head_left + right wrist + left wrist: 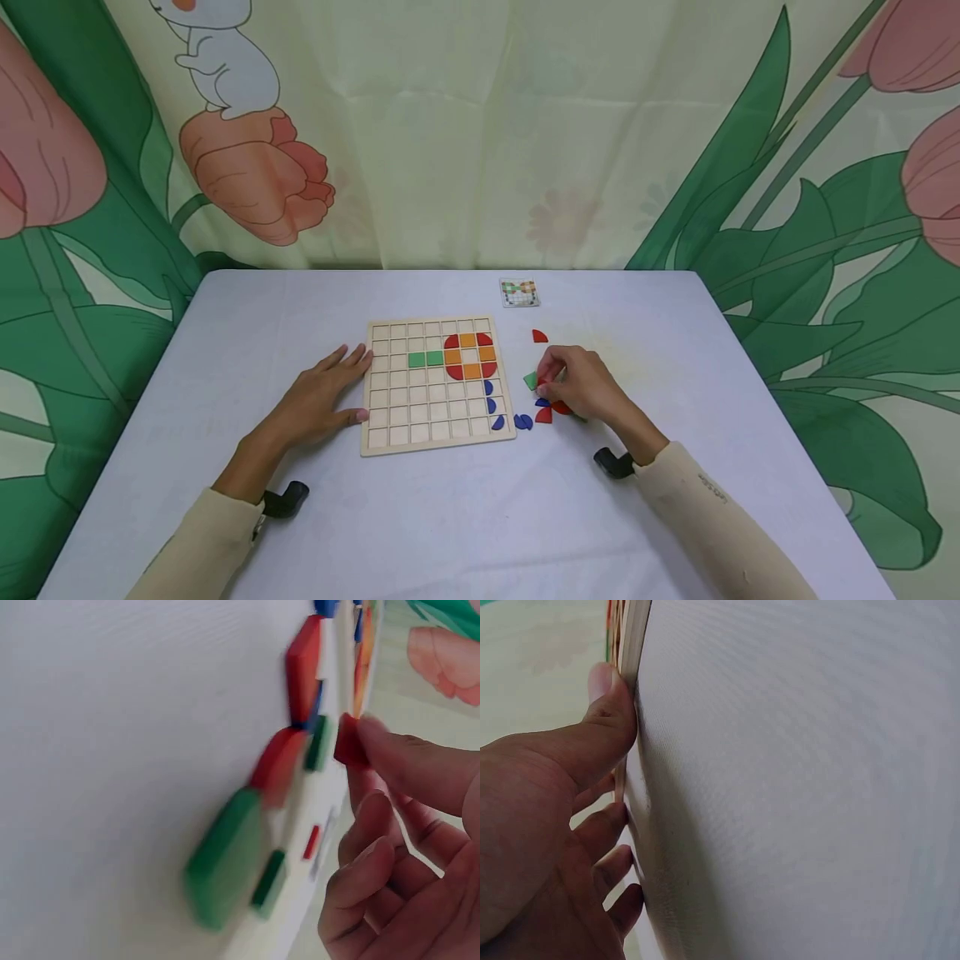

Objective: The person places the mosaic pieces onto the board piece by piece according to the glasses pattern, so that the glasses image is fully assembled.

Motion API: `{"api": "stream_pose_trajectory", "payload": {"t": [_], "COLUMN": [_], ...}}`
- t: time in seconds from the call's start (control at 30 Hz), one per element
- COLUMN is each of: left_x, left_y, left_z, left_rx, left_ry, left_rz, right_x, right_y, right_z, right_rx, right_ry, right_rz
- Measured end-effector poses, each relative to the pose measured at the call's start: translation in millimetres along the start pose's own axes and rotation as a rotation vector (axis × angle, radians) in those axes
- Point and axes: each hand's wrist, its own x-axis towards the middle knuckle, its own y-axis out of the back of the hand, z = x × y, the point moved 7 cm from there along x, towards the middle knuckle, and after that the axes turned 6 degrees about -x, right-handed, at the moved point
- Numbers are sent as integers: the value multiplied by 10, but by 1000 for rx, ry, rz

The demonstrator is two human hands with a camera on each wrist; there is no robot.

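Right hand (581, 381) pinches a red piece (348, 742) above a white-clothed table (420, 517), tulip-patterned fabric (442, 167) hanging behind.

White-clothed table (420, 517) — wooden grid board (397, 398) approx ctr, card (520, 292) nr far edge — loose coloured pcs (523, 422) R of board.
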Motion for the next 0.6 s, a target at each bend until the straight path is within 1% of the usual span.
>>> {"api": "stream_pose_trajectory", "payload": {"t": [0.13,0.27,0.43,0.6], "left_x": [-6,-8,-5,-2], "left_y": [8,11,2,-6], "left_z": [7,7,9,-9], "left_rx": [2,2,-3,-2], "left_ry": [1,0,2,9], "left_rz": [2,5,7,14], "right_x": [44,137,287,427], "right_y": [30,7,-71,-164], "right_z": [-196,-473,-795,-1072], "right_rx": [62,64,79,74], "right_ry": [51,120,202,231], "right_rz": [18,28,19,18]}}
